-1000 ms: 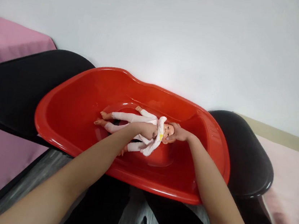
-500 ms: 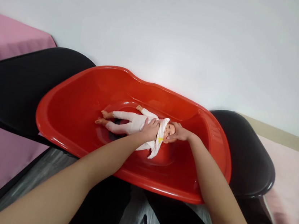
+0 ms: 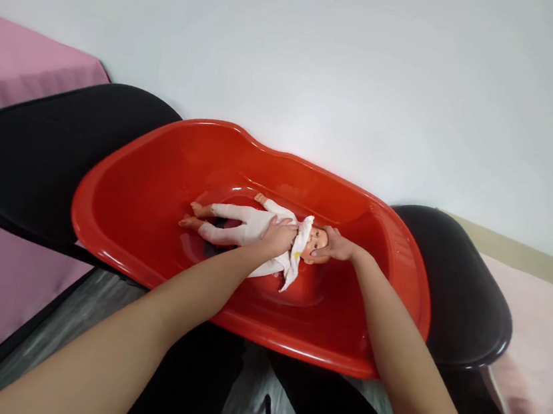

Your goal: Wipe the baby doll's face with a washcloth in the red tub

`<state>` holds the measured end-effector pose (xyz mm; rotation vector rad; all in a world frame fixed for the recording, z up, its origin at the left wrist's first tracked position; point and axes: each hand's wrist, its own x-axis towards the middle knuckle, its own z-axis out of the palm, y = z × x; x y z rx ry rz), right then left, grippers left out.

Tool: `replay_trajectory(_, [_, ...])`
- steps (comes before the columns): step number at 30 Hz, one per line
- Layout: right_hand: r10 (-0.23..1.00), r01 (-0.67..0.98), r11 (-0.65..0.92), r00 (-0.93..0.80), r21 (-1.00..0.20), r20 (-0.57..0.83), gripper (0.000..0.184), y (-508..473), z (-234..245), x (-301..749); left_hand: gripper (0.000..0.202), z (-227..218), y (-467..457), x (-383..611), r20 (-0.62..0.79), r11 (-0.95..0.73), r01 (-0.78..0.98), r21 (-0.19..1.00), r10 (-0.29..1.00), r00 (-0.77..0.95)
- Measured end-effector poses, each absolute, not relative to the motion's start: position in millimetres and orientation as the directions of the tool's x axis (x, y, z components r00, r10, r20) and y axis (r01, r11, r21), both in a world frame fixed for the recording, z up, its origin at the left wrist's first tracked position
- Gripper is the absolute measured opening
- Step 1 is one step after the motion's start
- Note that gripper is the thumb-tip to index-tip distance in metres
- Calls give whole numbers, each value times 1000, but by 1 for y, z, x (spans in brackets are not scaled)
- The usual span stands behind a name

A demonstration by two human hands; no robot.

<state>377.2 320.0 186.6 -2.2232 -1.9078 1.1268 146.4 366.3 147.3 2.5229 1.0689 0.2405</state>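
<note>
A baby doll [image 3: 249, 222] in white clothes lies on its back inside a red baby bathtub [image 3: 121, 198], feet to the left and head to the right. Across its neck and chest is a white cloth [image 3: 296, 263] with a yellow mark. My left hand [image 3: 280, 236] rests on the doll's chest, its stretched fingers reaching the cloth's edge. My right hand [image 3: 339, 246] wraps round the crown and side of the doll's head [image 3: 319, 240], thumb near the cheek. A dark patch under the doll's legs is mostly hidden.
The tub's ends rest on a black chair seat [image 3: 46, 152] at left and another black seat [image 3: 468, 291] at right. Pink-covered surfaces [image 3: 26, 69] stand beyond. A pale wall [image 3: 295, 55] rises behind the tub. Below the near rim are my dark-clothed legs.
My left hand's fingers have shifted up the doll's chest to the cloth's edge. The cloth now looks narrower and bunched toward the chin. My right hand stays on the head.
</note>
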Motion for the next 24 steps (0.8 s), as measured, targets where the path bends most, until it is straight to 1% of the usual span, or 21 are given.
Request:
replay_trajectory(4, [875, 855, -262, 15, -447, -484, 110, 321, 182, 382, 33, 149, 370, 145, 13, -654, 644, 396, 706, 709])
replay_trajectory(6, [881, 856, -257, 17, -449, -472, 111, 321, 180, 384, 36, 146, 371, 145, 17, -667, 636, 388, 695, 719])
replay_trajectory(8, [886, 859, -241, 6, -451, -463, 111, 322, 177, 386, 46, 144, 371, 145, 27, -679, 623, 389, 685, 728])
replay_trajectory(11, [888, 861, -228, -7, -454, -459, 112, 322, 176, 385, 73, 144, 365, 147, 8, -679, 623, 388, 679, 734])
replay_trajectory(12, [887, 862, -230, -5, -451, -462, 113, 322, 176, 385, 78, 145, 362, 148, -7, -674, 629, 386, 680, 733])
replay_trajectory(13, [885, 862, -236, -1, -449, -466, 115, 322, 176, 384, 78, 147, 360, 149, -19, -668, 636, 386, 684, 730])
replay_trajectory(15, [882, 860, -247, 10, -446, -471, 116, 322, 178, 382, 71, 151, 356, 151, -27, -656, 644, 394, 692, 722])
replay_trajectory(20, [873, 867, -260, 22, -426, -488, 111, 320, 185, 378, 58, 158, 352, 154, -33, -611, 640, 467, 711, 703])
replay_trajectory(24, [871, 855, -254, -2, -453, -491, 115, 318, 187, 374, 41, 159, 353, 159, -36, -562, 654, 507, 744, 667])
